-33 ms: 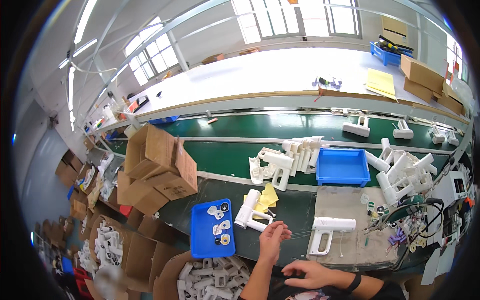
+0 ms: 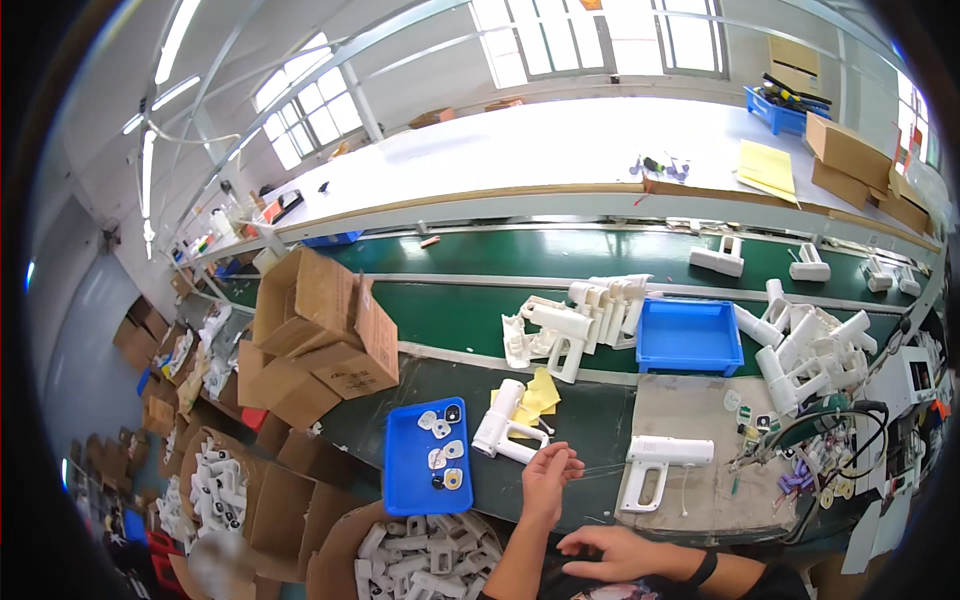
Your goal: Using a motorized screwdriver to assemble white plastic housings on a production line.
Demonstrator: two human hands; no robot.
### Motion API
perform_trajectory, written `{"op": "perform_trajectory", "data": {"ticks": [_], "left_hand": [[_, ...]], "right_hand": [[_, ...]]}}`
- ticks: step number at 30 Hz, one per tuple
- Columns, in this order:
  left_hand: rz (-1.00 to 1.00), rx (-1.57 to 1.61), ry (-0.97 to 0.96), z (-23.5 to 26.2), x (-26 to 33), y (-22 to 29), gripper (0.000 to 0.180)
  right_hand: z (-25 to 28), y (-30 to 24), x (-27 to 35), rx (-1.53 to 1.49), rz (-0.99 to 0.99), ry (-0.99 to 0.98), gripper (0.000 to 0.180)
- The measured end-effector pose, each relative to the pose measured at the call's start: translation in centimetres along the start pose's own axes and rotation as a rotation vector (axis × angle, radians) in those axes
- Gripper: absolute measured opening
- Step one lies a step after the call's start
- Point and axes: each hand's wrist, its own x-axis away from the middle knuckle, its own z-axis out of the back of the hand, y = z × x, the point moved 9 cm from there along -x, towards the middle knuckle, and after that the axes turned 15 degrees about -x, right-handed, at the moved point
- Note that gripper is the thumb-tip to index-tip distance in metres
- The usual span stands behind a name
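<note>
My left hand (image 2: 547,480) is raised over the dark bench, its fingers loosely bent and apart, with nothing visible in them. It is beside the handle end of a white gun-shaped plastic housing (image 2: 497,420); whether it touches the handle I cannot tell. Lower down, close to my body, my right hand (image 2: 610,552) is open and empty, fingers pointing left. A second white gun-shaped housing (image 2: 672,452), with a short white cord, lies on a grey-brown mat (image 2: 590,505) to the right. Yellow paper pieces (image 2: 541,394) lie by the first housing.
To the left, a blue tray (image 2: 400,470) holds small round parts. White housings fill a carton (image 2: 335,560) below. Behind are stacked white shells (image 2: 610,310), an empty blue bin (image 2: 690,335) and a heap of housings (image 2: 800,350). Cables (image 2: 870,410) and loose small parts crowd the right.
My right hand has moved slightly left. The whole view has shifted a little; the housings and trays stay in place.
</note>
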Motion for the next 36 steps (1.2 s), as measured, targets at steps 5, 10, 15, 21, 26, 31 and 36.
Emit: {"op": "perform_trajectory", "data": {"ticks": [5,10,15,21,26,31,36], "left_hand": [[-0.009,0.032,0.085,1.2,0.1,0.4,0.016],[-0.425,-0.142,0.069,3.1,4.6,10.2,0.017],[-0.335,-0.110,-0.011,3.3,5.1,9.9,0.017],[-0.044,-0.284,-0.280,2.9,8.0,3.1,0.023],[0.222,-0.461,-0.390,8.7,13.6,-7.1,0.026],[0.428,-0.774,-0.531,8.7,19.1,-13.6,0.019],[0.243,-0.808,-0.649,4.2,18.6,-13.8,0.021]], "right_hand": [[-2.7,1.1,-1.5,0.053,-0.037,0.050,0.039],[1.9,-2.1,0.8,-0.126,0.129,0.170,0.035],[3.6,-1.4,1.8,-0.196,0.029,0.113,0.032],[2.9,4.2,4.7,0.080,-0.236,0.044,0.035],[3.8,9.9,11.3,-0.023,-0.506,0.081,0.031],[3.6,14.0,15.2,-0.066,-0.601,0.180,0.024],[2.1,14.8,15.5,0.035,-0.537,0.032,0.027]]}}
